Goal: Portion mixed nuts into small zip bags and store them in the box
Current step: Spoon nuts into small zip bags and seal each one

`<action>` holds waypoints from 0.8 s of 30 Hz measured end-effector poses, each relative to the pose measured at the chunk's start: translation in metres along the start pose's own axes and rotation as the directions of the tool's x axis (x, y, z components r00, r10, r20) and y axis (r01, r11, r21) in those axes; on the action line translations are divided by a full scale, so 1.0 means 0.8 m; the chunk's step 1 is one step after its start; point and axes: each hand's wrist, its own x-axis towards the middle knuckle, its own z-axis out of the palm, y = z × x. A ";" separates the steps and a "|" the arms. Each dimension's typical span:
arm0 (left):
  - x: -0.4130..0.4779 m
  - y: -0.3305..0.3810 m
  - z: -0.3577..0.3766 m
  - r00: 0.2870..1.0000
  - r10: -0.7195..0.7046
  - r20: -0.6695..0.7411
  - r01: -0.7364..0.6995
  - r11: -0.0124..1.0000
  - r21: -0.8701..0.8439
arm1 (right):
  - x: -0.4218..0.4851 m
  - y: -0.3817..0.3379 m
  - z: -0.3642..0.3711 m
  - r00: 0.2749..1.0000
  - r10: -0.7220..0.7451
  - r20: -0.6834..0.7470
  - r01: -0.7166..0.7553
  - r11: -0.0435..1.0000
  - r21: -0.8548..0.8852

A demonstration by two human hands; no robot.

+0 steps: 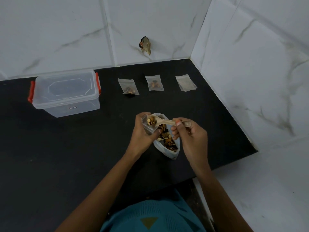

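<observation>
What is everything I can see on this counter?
Clear plastic box with red latches: one, lid on, back left.
Small clear zip bags: three, in a row at back; two hold nuts.
Held small zip bag: one, clear, centre.
Large clear bag of mixed nuts: one, centre.
Beige plastic spoon: one, carrying nuts, above the held bag.
Black counter: one, beneath everything.
Left hand: one, grips the held bag.
Right hand: one, pinches the spoon handle.

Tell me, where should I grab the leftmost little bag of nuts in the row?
Pinch the leftmost zip bag by its far edge, coming down from above. The nuts bunch at the near end, so the far strip lies flat, thin and empty.
</observation>
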 end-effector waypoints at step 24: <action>-0.007 0.012 0.003 0.998 0.029 0.056 -0.029 1.000 0.002 | -0.008 0.009 -0.003 0.883 -0.368 0.292 0.449 0.844 -0.295</action>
